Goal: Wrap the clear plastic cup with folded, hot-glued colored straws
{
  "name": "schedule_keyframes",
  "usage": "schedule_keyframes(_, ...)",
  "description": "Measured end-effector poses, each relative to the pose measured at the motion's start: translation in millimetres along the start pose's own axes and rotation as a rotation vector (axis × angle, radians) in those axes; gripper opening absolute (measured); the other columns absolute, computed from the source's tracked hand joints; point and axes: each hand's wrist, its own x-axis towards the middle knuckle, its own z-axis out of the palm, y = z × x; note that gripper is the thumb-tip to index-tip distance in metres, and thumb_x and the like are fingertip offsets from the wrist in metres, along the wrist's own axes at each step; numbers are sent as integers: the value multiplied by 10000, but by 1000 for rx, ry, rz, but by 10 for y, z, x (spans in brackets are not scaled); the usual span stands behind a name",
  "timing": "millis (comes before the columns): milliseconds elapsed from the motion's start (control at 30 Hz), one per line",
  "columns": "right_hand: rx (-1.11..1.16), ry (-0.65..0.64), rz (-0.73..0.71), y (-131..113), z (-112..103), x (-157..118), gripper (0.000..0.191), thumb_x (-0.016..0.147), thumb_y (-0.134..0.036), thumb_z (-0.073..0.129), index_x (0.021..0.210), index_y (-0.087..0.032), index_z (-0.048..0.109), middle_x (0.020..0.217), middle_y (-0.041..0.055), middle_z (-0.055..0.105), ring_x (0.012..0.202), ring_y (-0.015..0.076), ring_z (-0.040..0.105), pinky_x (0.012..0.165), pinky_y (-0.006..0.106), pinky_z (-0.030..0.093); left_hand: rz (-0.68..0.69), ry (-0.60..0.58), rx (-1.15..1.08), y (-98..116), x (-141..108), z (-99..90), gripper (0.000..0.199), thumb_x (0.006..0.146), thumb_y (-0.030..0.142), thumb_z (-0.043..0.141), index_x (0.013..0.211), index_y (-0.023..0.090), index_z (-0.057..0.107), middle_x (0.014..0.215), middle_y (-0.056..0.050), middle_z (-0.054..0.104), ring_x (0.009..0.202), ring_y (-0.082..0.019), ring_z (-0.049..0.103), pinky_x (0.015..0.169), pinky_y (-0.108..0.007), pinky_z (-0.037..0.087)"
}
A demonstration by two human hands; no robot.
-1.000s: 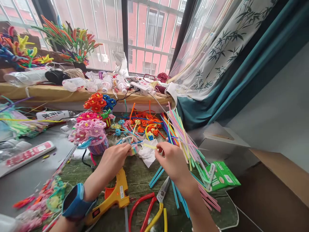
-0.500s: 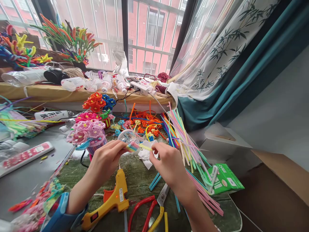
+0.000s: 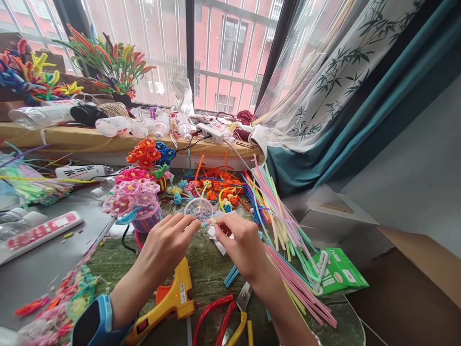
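My left hand (image 3: 167, 245) is closed, its thumb and fingertips pinching a small bundle of pastel pipe cleaners (image 3: 206, 223). Opposite it, my right hand (image 3: 243, 242) pinches the same bundle from the other side. Only a bit of pink, blue and yellow fuzz shows between the fingertips; the rest is hidden. Just behind the fingers is a clear plastic cup (image 3: 199, 206). White paper (image 3: 217, 245) lies beneath my right hand. A yellow glue gun (image 3: 182, 290) rests below my left hand, and scissors (image 3: 244, 297) lie open below my right.
Pink and purple pipe-cleaner flowers (image 3: 131, 194) stand in a pot at left. Long pastel pipe cleaners (image 3: 275, 206) spread along the right, beside a green packet (image 3: 340, 271). Orange pieces (image 3: 216, 178) lie at the back. A cardboard box (image 3: 414, 269) stands at far right.
My hands have come closer together, and the yellow strip that stretched between them is now mostly hidden by my fingers. The view has shifted slightly.
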Motion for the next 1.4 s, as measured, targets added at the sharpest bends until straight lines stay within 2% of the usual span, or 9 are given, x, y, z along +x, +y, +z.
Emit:
schedule_keyframes(100, 43, 18, 35, -7, 53, 8, 166, 865, -102, 564, 739, -178, 641, 690, 22, 679, 603, 147, 625, 614, 246, 482, 18, 6, 41, 24, 4, -8, 319, 846, -35, 384, 830, 179, 619, 760, -34, 649, 670, -182, 568, 628, -300, 437)
schedule_keyframes(233, 150, 107, 192, -47, 109, 13, 185, 852, -156, 595, 672, -181, 632, 628, 8, 674, 526, 131, 611, 556, 232, 488, 41, 13, 88, 38, -9, -4, 325, 867, -28, 368, 863, 166, 628, 762, -43, 656, 682, -194, 582, 627, -311, 431)
schedule_keyframes(433, 279, 230, 346, -147, 205, 0, 163, 810, -182, 628, 652, -179, 670, 589, 11, 696, 493, 144, 634, 514, 237, 501, 48, 96, 120, 74, 16, -36, 334, 940, 33, 330, 856, 156, 629, 766, -57, 664, 692, -194, 592, 618, -311, 429)
schedule_keyframes(667, 538, 235, 536, -215, 281, 10, 176, 793, -285, 651, 690, -154, 710, 612, 49, 716, 522, 182, 664, 518, 270, 536, 53, 145, 203, 69, -14, -25, 349, 956, 34, 312, 865, 132, 635, 773, -63, 667, 694, -181, 602, 620, -296, 449)
schedule_keyframes(833, 729, 261, 686, -298, 287, 37, 211, 764, -331, 678, 671, -142, 693, 588, 32, 683, 489, 159, 639, 488, 250, 537, 79, 212, 221, 83, -2, 4, 291, 946, 31, 365, 898, 112, 640, 763, -66, 663, 658, -180, 588, 620, -301, 467)
schedule_keyframes(1133, 835, 319, 749, -351, 358, 71, 226, 729, -336, 729, 658, -126, 687, 577, 21, 664, 483, 131, 614, 491, 235, 518, 95, 286, 282, 97, 14, 8, 273, 943, 28, 399, 851, 91, 648, 721, -67, 671, 638, -177, 610, 638, -303, 479)
schedule_keyframes(1400, 1122, 307, 795, -279, 373, 82, 241, 674, -341, 799, 629, -127, 699, 525, 8, 658, 436, 108, 583, 459, 221, 480, 101, 325, 301, 114, 20, -29, 288, 940, 6, 411, 804, 102, 646, 690, -54, 684, 603, -156, 627, 598, -294, 468)
